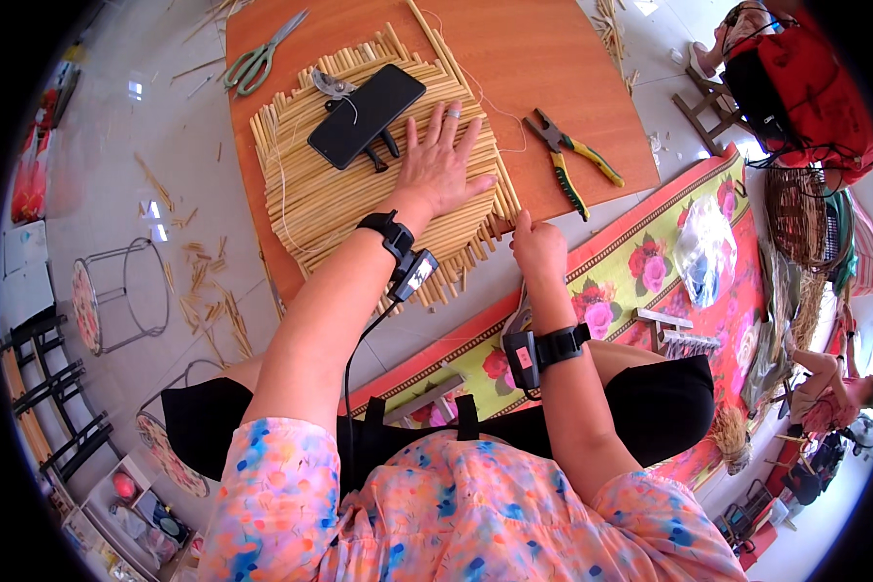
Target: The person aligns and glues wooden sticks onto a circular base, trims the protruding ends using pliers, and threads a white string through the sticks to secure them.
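Observation:
My left hand (pixel 441 165) lies flat with fingers spread on a mat of straw-coloured stalks (pixel 330 209) laid side by side. A ring shows on one finger. My right hand (pixel 541 254) is closed beside the mat's near right corner, thumb up; whatever it grips is too small or hidden to make out. On the mat, just beyond my left hand, rests a black phone (pixel 367 116) with a dark stand beneath it. Pruning shears (pixel 333 85) lie partly behind the phone. A thin pale string (pixel 490 97) runs along the mat's right side, near one long stalk (pixel 446 58).
Pliers with yellow-green handles (pixel 563 155) lie right on the orange-brown table (pixel 543 48); green-handled scissors (pixel 262 58) lie at its left. Cut stalks (pixel 228 320) litter the floor near a round stool (pixel 87 306). A flowered cloth (pixel 601 291) holds a plastic bag (pixel 705 252). Another person (pixel 829 388) sits far right.

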A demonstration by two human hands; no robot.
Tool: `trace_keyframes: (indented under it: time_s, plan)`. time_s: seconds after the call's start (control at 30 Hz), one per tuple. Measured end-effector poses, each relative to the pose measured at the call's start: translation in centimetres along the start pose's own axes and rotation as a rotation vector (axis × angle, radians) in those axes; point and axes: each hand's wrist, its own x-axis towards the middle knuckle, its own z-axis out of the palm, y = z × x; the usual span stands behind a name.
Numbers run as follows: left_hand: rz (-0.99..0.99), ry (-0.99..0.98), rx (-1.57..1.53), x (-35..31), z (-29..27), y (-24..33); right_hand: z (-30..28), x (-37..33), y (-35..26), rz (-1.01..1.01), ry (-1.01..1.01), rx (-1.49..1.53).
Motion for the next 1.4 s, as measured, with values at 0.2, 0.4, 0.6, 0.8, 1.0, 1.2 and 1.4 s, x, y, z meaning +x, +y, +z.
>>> trace_keyframes:
  time_s: [0.2, 0.4, 0.6, 0.8, 1.0, 1.2, 1.4]
  plan:
    - [-0.009, -0.024, -0.001, -0.1, 0.1, -0.1, 0.5, -0.7, -0.1, -0.034, 0.043, 0.015]
    - [-0.015, -0.047, 0.009, -0.1, 0.0, -0.1, 0.8, -1.8, -0.9, -0.033, 0.101, -0.044]
    - [-0.005, -0.051, -0.009, 0.1, 0.1, -0.2, 0.9, -2.0, -0.7, -0.078, 0.113, -0.055]
    - [0.014, -0.008, -0.016, -0.1, 0.3, -0.5, -1.0, -2.3, -1.8, -0.069, 0.082, -0.196]
    - [0.027, 0.075, -0.079, -0.7, 0.4, -1.0, -3.1, -2.1, -3.9, -0.495, 0.432, -0.030]
    - [0.059, 0.161, -0.144, -1.3, 0.9, -1.4, -1.6, -0.1, -8.8, -0.931, 0.338, 0.144]
    - [0.052, 0.138, -0.142, -1.3, 0.8, -1.5, 0.4, 2.8, -11.6, -1.047, 0.196, 0.131]
